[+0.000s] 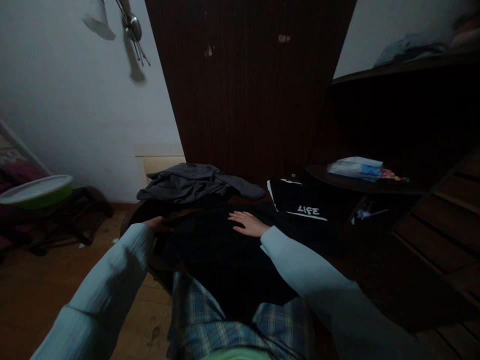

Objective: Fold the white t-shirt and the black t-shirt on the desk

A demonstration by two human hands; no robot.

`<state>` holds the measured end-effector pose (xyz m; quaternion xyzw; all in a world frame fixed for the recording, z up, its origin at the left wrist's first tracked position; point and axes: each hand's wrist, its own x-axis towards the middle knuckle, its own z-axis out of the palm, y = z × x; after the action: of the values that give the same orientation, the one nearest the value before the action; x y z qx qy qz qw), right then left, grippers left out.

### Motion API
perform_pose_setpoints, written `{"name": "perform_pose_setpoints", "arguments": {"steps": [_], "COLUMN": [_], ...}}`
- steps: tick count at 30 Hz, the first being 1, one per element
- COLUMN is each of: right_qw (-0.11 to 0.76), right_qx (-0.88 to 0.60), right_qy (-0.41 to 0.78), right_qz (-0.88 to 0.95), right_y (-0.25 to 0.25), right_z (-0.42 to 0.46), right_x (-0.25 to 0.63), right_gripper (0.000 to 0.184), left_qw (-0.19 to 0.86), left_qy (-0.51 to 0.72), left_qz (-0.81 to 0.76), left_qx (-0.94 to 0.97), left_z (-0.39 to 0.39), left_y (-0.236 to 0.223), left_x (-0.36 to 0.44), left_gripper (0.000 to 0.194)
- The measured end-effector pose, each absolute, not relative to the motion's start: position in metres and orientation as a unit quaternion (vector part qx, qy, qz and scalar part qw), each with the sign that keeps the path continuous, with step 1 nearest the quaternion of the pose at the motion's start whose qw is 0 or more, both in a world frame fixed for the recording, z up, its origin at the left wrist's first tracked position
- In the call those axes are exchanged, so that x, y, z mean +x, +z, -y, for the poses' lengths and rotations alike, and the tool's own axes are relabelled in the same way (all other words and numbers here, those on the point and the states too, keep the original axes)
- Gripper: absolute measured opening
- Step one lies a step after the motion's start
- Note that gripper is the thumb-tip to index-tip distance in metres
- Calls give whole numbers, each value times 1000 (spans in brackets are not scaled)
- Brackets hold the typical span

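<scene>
A black garment (210,237) lies spread over a dark round-edged table in front of me; its exact kind is hard to make out in the dim light. My right hand (248,223) rests palm down on the cloth, fingers stretched and apart. At the garment's left edge is my left hand (159,224), in shadow, its visible fingers extended over the cloth and seeming to hold nothing. Just behind the garment a grey crumpled piece of clothing (187,182) is heaped. To the right sits a folded black garment (288,195) with white edging and white lettering.
A dark wooden panel (247,90) rises behind the table. On the right, a shelf (318,175) carries a blue-and-white plastic packet (356,167). A green basin with a pale lid (41,190) stands on a low dark stool at left. A wall lamp (132,27) hangs upper left.
</scene>
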<state>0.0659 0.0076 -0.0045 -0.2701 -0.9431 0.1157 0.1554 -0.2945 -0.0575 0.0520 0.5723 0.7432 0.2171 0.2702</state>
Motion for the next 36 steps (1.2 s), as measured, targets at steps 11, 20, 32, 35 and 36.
{"name": "perform_pose_setpoints", "arguments": {"steps": [11, 20, 32, 35, 36], "right_qw": [159, 157, 143, 148, 149], "right_qx": [-293, -300, -300, -298, -298], "right_qy": [117, 106, 93, 96, 97], "right_qz": [935, 935, 939, 938, 938], "right_y": [-6, -4, -5, -6, -6], "right_z": [-9, -7, -9, -9, -10], "right_x": [71, 71, 70, 70, 70], "right_gripper": [41, 41, 41, 42, 42], "left_qw": [292, 333, 544, 485, 459], "left_qy": [457, 454, 335, 378, 377], "left_qz": [-750, -693, -493, -539, -565], "left_qx": [379, 450, 590, 576, 573], "left_z": [56, 47, 62, 52, 48], "left_y": [30, 90, 92, 66, 58], "left_x": [-287, -249, -167, -180, -186], "left_gripper": [53, 50, 58, 59, 60]}}
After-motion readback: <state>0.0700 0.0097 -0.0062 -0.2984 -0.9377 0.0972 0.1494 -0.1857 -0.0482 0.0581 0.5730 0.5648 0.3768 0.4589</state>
